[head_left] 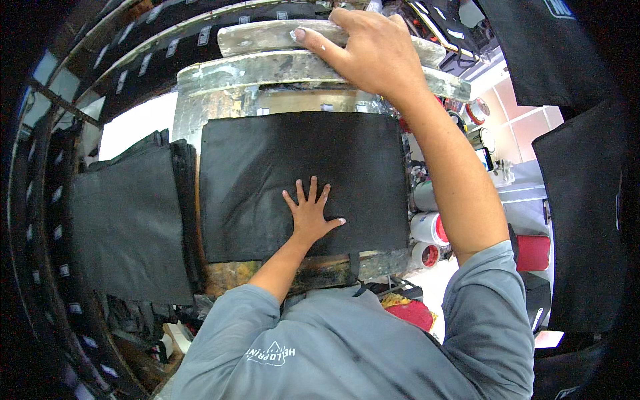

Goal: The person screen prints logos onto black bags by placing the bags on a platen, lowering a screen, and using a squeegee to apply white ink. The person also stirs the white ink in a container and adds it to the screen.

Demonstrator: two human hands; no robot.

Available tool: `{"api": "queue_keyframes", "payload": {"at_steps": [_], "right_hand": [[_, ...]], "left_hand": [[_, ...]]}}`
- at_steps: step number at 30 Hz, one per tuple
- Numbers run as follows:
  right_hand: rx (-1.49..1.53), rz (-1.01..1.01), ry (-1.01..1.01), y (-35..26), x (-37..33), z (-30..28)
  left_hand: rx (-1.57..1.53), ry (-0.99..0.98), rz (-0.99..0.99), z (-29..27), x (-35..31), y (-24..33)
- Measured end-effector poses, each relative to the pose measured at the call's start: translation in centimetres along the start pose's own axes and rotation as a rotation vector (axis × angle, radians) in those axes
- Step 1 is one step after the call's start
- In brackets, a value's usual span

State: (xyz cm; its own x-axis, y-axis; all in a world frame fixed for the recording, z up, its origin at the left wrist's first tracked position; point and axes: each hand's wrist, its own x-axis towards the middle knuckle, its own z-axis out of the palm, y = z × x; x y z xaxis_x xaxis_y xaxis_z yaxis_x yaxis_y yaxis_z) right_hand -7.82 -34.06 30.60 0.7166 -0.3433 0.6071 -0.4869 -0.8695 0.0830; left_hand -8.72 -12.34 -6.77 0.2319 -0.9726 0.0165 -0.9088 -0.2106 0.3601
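A black fabric piece (267,147), roughly rectangular, lies flat on the worktable in front of me. My left hand (309,212) rests on its lower middle, palm down with the fingers spread. At the far side, my right hand (380,50) grips a pale, stained wooden bar (257,37). The thumb lies along its near side, and the other fingers bend over the top, partly hidden. A second paint-smeared bar (260,68) runs just nearer, parallel to it.
A stack of black fabric pieces (130,220) sits at my left. Several tubs and jars, including a white tub with a red edge (427,228), line the table's right side. Black pieces hang on racks at the far left, and a large black sheet (587,220) hangs at right.
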Motion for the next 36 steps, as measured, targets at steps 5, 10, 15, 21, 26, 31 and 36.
{"api": "queue_keyframes", "payload": {"at_steps": [5, 10, 15, 21, 26, 31, 36], "right_hand": [[-0.024, 0.026, -0.049, -0.2, 0.0, -0.5], [0.050, 0.082, -0.097, -1.0, 0.3, -1.7], [0.103, 0.107, -0.117, -1.5, 0.2, -2.5], [-0.046, 0.016, -0.003, -0.7, -1.8, -0.3], [0.036, -0.019, -0.192, -3.7, -10.1, 0.2], [0.158, 0.013, -0.625, -5.1, -18.4, 7.7], [0.175, 0.059, -0.518, -7.5, -24.9, 9.3]], "left_hand": [[0.007, -0.017, -0.025, -0.5, 0.2, 0.6], [0.034, -0.024, -0.037, -1.7, 0.5, 1.8], [0.067, -0.129, 0.007, -3.3, -0.3, 0.9], [-0.910, 0.248, -0.053, -13.7, 0.9, 0.4], [-2.366, 0.319, 0.141, -25.7, -4.4, -4.8], [-2.073, 0.219, -0.535, -18.0, -10.7, -5.7], [-2.005, 0.104, -0.805, -10.8, -12.5, -8.0]]}}
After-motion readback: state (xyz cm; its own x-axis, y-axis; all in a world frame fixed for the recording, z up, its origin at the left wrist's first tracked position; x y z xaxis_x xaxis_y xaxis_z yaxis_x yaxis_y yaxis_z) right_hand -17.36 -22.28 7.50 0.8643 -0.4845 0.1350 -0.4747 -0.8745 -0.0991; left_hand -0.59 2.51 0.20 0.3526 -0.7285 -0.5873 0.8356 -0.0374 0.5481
